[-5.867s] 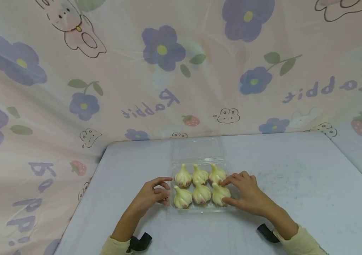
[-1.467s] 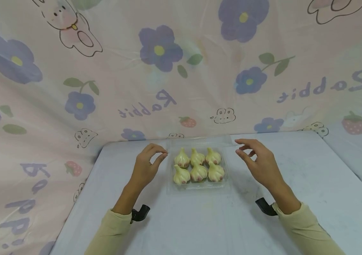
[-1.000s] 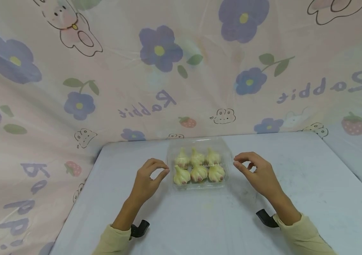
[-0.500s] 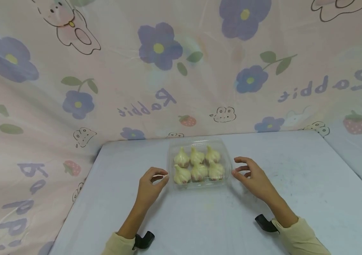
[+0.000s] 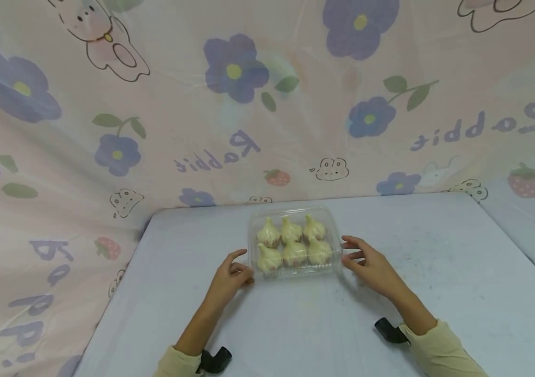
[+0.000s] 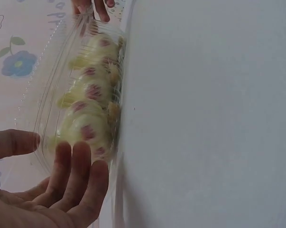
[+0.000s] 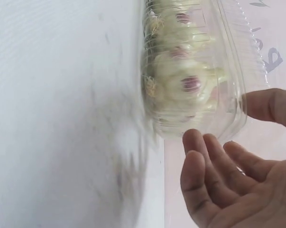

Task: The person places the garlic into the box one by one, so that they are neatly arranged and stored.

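Observation:
A clear plastic clamshell box (image 5: 291, 273) rests on the table with its lid lowered over several pale garlic bulbs (image 5: 294, 254). The bulbs lie in two rows, and purple streaks on them show in the left wrist view. My left hand (image 5: 228, 277) holds the box's left end, fingers curled around its side and thumb at the edge in the left wrist view. At the opposite end my right hand (image 5: 370, 267) grips the box's side. Its thumb (image 7: 268, 105) touches the lid's rim, while the bent fingers (image 7: 195, 178) sit by the end wall.
A white-covered table (image 5: 291, 335) carries the box near its back edge. Behind and to the left hangs a pinkish curtain (image 5: 295, 131) printed with flowers and rabbits. A black curved piece (image 5: 215, 360) is attached at each wrist.
Earlier the lid lay open behind the bulbs, with my right hand at a front bulb. Both hands have since brought the lid forward and down, then slid along the sides towards the box's front.

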{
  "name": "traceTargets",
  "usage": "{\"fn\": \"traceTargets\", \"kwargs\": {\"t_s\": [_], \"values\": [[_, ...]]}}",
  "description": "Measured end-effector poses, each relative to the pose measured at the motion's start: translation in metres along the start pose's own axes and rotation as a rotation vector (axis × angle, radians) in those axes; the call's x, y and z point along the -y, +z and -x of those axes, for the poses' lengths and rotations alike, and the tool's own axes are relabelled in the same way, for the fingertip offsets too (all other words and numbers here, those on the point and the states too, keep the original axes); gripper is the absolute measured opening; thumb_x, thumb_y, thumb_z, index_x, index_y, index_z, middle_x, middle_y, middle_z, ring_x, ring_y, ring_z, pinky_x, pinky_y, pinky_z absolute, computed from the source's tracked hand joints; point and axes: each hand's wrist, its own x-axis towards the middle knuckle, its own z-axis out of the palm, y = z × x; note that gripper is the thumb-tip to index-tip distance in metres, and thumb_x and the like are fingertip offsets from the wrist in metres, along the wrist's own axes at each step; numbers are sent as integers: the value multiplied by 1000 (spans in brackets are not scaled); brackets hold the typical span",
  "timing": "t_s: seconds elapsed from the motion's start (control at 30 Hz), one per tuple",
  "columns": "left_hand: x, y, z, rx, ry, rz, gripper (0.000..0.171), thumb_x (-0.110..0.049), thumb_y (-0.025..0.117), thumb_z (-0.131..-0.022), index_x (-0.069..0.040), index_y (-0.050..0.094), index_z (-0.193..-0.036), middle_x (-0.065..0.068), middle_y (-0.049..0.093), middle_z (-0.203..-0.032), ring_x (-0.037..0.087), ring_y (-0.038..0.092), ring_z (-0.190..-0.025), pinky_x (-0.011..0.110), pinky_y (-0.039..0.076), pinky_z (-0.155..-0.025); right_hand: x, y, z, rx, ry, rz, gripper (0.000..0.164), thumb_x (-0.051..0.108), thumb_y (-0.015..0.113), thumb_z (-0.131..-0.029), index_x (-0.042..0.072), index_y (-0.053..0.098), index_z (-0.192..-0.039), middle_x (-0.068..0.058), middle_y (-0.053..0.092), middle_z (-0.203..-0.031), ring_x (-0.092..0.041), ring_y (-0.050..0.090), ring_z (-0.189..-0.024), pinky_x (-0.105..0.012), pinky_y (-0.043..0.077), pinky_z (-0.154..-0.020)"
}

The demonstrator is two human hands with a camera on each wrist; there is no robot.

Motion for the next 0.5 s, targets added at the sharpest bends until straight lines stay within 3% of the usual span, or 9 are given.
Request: {"fn": "traceTargets", "kwargs": {"t_s": [0.2, 0.5], "values": [[-2, 3, 1, 45, -22, 99, 64, -8, 60, -96, -15, 33, -154, 22, 70, -93, 25, 70, -78, 38, 62, -81, 1, -1, 0, 15, 41, -57, 56, 26, 59, -101, 10, 38, -151, -14, 63, -128, -30, 65, -110, -31, 53, -78], [-1, 7, -1, 8, -36, 181, 66, -1, 59, -93, -18, 38, -153, 11, 71, -82, 18, 69, -71, 34, 62, -78, -3, -3, -3, 77, 72, -128, 60, 30, 57, -102, 11, 34, -154, -15, 66, -117, -22, 67, -92, -27, 50, -63]]}}
